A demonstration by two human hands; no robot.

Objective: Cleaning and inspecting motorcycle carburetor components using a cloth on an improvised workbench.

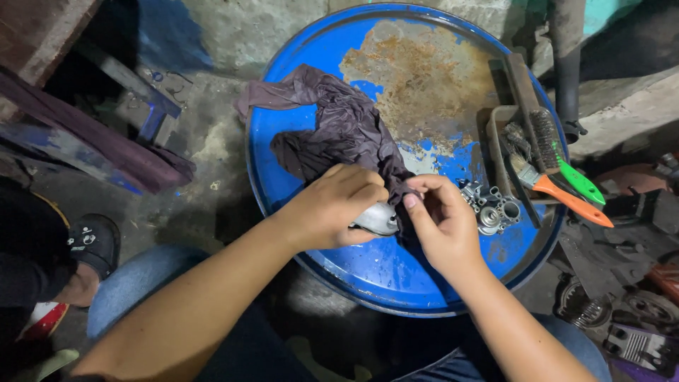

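Observation:
On top of a blue drum lid (396, 276) with a rusty patch lies a dark purple-brown cloth (339, 127). My left hand (332, 209) grips a silver metal part (377, 218), with the cloth's near end draped over it. My right hand (442, 219) pinches that end of the cloth right beside the part, fingers closed on the fabric. A second silver metal part (491, 209) with several round openings sits on the lid just right of my right hand.
A small tray (495, 134) on the lid's right holds a wire brush with a green handle (562, 159) and a paintbrush with an orange handle (559, 191). Metal parts (636, 318) lie on the floor at right. Another person's sandalled foot (88, 251) is at left.

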